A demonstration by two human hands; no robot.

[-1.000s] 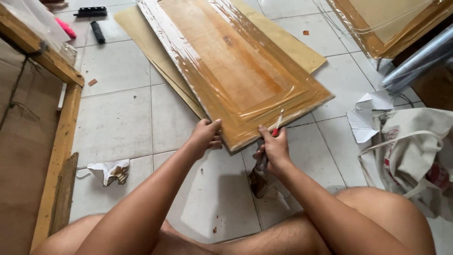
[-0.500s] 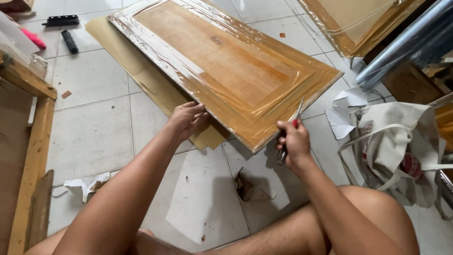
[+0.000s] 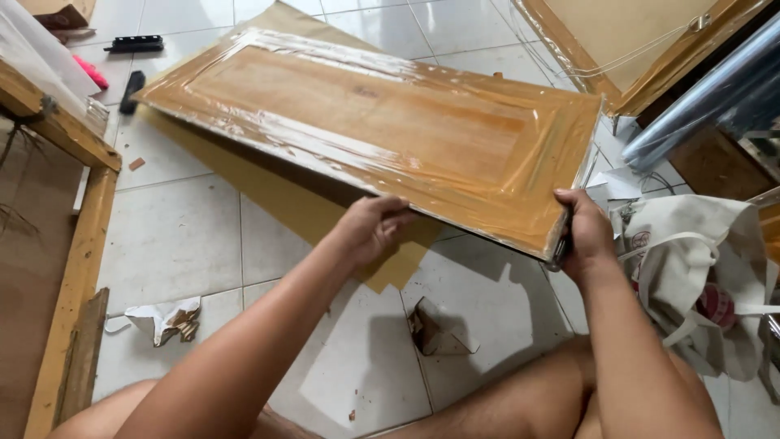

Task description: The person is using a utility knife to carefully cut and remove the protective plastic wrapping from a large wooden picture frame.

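Hands point(image 3: 479, 232): 2, gripping 1 wrapped panel point(image 3: 382, 130).

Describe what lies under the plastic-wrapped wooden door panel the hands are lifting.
Under the wrapped door panel a flat brown cardboard sheet lies on the white tiled floor. Only its near strip and far corner show; the panel covers the rest.

Both my arms extended toward 12 o'clock. My left hand point(image 3: 370, 232) at centre, fingers curled in grip. My right hand point(image 3: 587, 236) at 3 o'clock, fingers clenched.
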